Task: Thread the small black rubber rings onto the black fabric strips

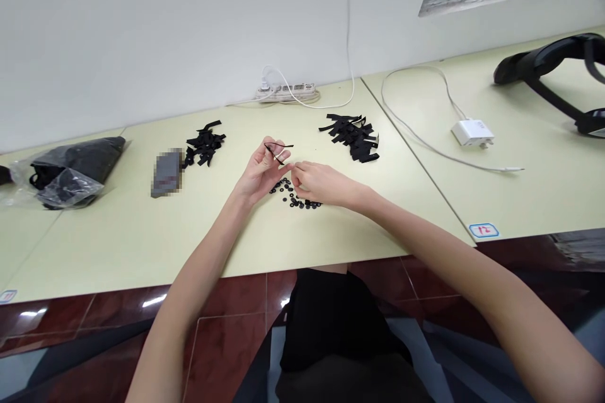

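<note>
Left to right: first pile of black strips (205, 145) on the table (142, 245), then our left hand (265, 167), raised just over the surface, pinching a thin bent black strip (275, 155) in its fingers. One leg of the strip runs near level to the right; the other slants down-right, its tip just beside the right hand (314, 182). That small offset is the relation that matters, we think: strip up-left of the right fingertips, right hand coming in from the side. Right fingers are bunched, at or nearly touching the left fingertips. Loose black rings (300, 204) lie below both hands, nearer the right. Second strip pile (353, 135) sits beyond the right hand, well apart.

Hard to read, same order: grey block (167, 173) is pixelated, we can't ID it. First pile too tangled to count. Left fingers cover part of the strip, so we can't trace all of it. Right pinch is masked by its own fingers; can't tell if it's gripping anything. That hand also hides some rings. Black headset-like frame (551, 89) is cut off at the right edge.
</note>
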`<move>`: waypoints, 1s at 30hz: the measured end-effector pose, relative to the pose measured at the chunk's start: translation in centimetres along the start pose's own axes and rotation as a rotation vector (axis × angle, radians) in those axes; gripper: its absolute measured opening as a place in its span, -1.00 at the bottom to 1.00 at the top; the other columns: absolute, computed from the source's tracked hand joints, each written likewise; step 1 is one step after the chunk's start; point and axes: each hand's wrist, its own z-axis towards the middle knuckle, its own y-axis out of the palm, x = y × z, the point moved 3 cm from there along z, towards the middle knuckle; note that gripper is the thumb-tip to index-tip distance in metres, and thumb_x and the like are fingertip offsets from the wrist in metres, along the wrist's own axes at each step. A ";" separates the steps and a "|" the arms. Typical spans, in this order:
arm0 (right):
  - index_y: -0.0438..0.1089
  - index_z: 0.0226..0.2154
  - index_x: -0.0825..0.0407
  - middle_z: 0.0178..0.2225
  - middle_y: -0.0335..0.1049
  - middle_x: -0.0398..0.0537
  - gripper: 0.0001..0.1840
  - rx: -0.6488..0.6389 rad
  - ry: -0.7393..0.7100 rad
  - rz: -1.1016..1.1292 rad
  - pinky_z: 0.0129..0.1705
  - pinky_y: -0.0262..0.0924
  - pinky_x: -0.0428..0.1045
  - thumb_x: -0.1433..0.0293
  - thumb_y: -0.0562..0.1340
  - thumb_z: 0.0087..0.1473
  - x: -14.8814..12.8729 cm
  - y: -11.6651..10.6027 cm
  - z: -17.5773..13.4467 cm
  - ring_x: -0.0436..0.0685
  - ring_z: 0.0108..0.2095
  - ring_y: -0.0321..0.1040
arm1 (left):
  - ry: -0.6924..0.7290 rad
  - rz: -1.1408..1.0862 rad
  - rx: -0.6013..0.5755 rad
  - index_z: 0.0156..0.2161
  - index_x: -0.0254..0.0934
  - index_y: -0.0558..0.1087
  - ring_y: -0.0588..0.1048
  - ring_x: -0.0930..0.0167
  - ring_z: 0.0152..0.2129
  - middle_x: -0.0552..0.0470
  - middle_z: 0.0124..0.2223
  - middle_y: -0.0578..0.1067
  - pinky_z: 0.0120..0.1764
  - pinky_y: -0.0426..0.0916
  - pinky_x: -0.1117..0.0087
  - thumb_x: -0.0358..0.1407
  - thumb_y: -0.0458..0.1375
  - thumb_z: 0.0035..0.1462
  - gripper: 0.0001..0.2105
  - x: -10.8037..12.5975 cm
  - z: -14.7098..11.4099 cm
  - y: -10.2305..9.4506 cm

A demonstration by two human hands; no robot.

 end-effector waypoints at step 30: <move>0.62 -0.25 -0.05 -0.23 0.69 -0.10 -0.70 0.943 0.149 0.834 0.00 0.68 0.13 0.08 0.52 0.27 -0.9 -4.3 -1.0 0.14 -0.23 0.68 | 0.065 -0.073 -0.028 -0.22 -0.15 0.54 0.41 0.42 -0.38 0.07 -0.26 0.44 -0.26 0.43 0.37 0.22 0.55 0.08 -0.48 0.8 0.3 1.5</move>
